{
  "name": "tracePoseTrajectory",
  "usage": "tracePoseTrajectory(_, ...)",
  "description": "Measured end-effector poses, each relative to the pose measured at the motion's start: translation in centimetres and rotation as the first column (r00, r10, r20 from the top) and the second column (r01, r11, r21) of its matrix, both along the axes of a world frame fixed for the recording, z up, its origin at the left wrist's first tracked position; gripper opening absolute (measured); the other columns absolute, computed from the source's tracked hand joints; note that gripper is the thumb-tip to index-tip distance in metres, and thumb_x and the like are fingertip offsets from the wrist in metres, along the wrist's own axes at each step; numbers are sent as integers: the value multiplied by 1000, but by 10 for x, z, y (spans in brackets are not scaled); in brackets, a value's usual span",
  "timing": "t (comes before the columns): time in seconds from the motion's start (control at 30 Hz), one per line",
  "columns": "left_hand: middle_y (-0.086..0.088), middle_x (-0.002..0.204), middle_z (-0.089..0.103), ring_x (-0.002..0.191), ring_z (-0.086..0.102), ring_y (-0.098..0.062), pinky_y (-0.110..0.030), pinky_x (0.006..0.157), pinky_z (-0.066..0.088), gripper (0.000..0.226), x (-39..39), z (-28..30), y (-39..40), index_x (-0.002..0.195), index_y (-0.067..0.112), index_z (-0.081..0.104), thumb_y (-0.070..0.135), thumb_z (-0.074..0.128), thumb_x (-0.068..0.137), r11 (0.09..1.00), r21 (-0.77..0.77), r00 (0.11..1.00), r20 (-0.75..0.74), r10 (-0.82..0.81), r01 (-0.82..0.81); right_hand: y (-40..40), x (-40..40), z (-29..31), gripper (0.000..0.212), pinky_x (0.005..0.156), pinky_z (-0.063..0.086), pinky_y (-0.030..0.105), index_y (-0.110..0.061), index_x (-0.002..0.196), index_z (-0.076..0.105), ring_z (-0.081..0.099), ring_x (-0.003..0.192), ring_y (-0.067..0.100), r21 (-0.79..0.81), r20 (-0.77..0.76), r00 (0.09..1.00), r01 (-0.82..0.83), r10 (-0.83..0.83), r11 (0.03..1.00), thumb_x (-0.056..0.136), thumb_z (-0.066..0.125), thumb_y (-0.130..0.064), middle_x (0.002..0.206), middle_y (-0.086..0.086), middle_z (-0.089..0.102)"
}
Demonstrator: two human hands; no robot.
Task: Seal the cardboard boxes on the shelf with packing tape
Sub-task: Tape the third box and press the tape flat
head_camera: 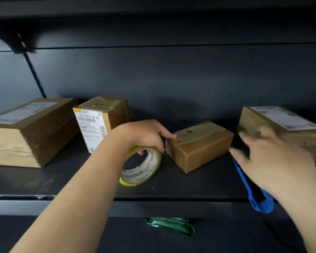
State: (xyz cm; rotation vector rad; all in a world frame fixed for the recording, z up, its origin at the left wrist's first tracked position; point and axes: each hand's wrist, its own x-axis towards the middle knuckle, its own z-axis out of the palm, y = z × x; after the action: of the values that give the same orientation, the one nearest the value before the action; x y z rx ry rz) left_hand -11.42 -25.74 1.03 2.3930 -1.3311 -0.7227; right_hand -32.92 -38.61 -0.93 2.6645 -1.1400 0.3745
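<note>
Nearest us, on the lower shelf level, lies a crumpled green packet (171,225). Above it, the dark shelf (199,183) carries everything else. At its front right edge we note a blue tool (259,201), lying partly under our right hand (274,161); what kind of tool it is we cannot tell. The right hand is motion-blurred, fingers spread wide and straight, gripping nothing, hovering just before the right box (281,125). Our left hand (144,134) grips the tape roll (141,166) from above, fingers curled through its core; the roll stands on edge on the shelf. The index finger reaches out and touches the near corner of the small box (199,146), which sits at centre, just beside the roll. Farther left we see a labelled box (100,121) standing upright, and a large flat box (29,130) at far left. All rest on the shelf.
</note>
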Motion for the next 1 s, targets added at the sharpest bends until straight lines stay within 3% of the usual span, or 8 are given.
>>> tracePoseTrajectory(0.1, 2, 68, 55, 64, 53, -14, -25, 48, 47, 57, -1, 1, 0, 123, 44, 50, 9, 64, 82, 1000, 6, 1000, 10, -12, 12, 28, 31, 22, 72, 83, 44, 37, -27, 128, 52, 51, 116, 24, -73, 275, 900, -330, 337, 941, 81, 17, -69, 131, -2, 52)
tracePoseTrajectory(0.2, 9, 70, 54, 69, 55, -12, -22, 46, 46, 43, -3, 2, 1, 118, 33, 57, 9, 62, 82, 1000, 7, 999, 39, -10, 10, 36, 84, 12, 70, 105, 27, 41, -15, 134, 46, 37, 131, 22, 99, 38, 868, -497, 496, 862, 87, 25, -63, 140, 4, 45)
tracePoseTrajectory(0.23, 10, 69, 53, 68, 54, -10, -21, 46, 45, 45, -3, 2, 1, 121, 32, 56, 9, 62, 82, 1000, 11, 999, 41, -13, 13, 36, 97, 4, 67, 109, 22, 41, -14, 138, 39, 30, 135, 22, 218, -41, 871, -470, 489, 855, 90, 30, -60, 145, 6, 39)
tracePoseTrajectory(0.3, 12, 67, 52, 65, 53, -8, -20, 47, 44, 53, -4, 2, 1, 128, 35, 52, 9, 62, 82, 1000, 20, 999, 40, -22, 21, 29, 109, -7, 64, 108, 23, 39, -13, 139, 36, 26, 138, 21, 364, -29, 878, -436, 479, 823, 91, 36, -56, 147, 7, 36)
tracePoseTrajectory(0.53, 11, 70, 54, 67, 55, -9, -23, 52, 48, 60, -3, 10, 6, 134, 32, 46, 10, 66, 82, 999, 34, 1000, -11, -28, 28, 31, 106, -12, 57, 112, 14, 38, -17, 145, 25, 13, 142, 19, 343, -7, 879, -447, 478, 827, 94, 42, -36, 155, 3, 19)
tracePoseTrajectory(0.67, 6, 68, 60, 67, 58, -12, -25, 54, 49, 59, -5, 8, 11, 133, 32, 47, 11, 66, 81, 1000, -22, 1000, -13, 0, 0, 33, 106, -14, 59, 113, 12, 38, -18, 146, 22, 10, 143, 16, 353, 4, 888, -432, 460, 830, 94, 41, -37, 156, 0, 15)
tracePoseTrajectory(0.87, 4, 64, 64, 49, 56, -1, -24, 52, 48, 60, -6, 4, 23, 134, 30, 45, 13, 67, 81, 998, -59, 1000, -1, 28, -28, 43, 111, -15, 55, 113, 10, 39, -20, 145, 26, 11, 143, 16, 352, 21, 885, -442, 465, 825, 94, 37, -36, 155, -1, 20)
tracePoseTrajectory(1.0, 2, 70, 67, 62, 60, -7, -23, 53, 50, 65, -8, 8, 25, 137, 27, 41, 15, 69, 80, 997, -25, 997, -24, 67, -68, 41, 108, -11, 55, 114, 9, 39, -19, 146, 25, 10, 143, 15, 407, 14, 864, -465, 503, 787, 95, 32, -39, 156, -1, 17)
